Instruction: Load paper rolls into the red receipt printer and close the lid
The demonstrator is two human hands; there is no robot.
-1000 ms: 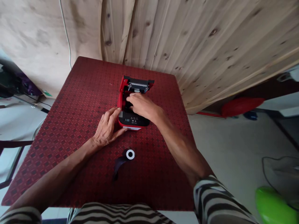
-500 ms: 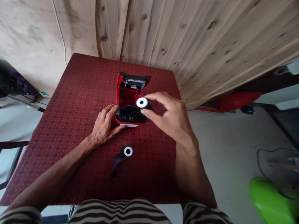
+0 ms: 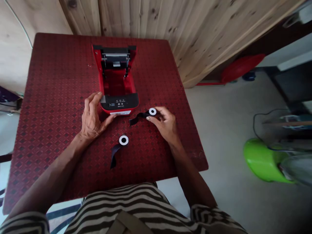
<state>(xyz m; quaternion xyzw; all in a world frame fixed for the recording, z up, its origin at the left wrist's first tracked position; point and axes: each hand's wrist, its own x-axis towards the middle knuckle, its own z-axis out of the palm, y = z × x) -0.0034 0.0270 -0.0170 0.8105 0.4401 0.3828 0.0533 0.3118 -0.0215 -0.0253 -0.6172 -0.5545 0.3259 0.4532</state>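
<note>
A small red and black printer (image 3: 119, 101) stands on the table with its lid (image 3: 114, 55) raised and its red inner bay bare. My left hand (image 3: 94, 118) grips its front left corner, fingers on the side and thumb along the front edge. To the right of the printer's front, my right hand (image 3: 165, 122) pinches a paper roll (image 3: 152, 111) with a white end face and a dark outer side. That roll's loose dark tail reaches left. A second, similar roll (image 3: 123, 140) lies nearer to me, its dark tail curling toward me.
The table (image 3: 60, 81) has a red patterned cover and meets a wooden plank wall (image 3: 136, 19) at the back. On the floor at the right are a green plastic container (image 3: 260, 159) and a dark cable. A red object (image 3: 241, 68) lies farther back.
My right hand has carried its paper roll from over the printer's bay down to the right of the front, with its tail now showing. My left hand stays on the printer; the camera view has shifted.
</note>
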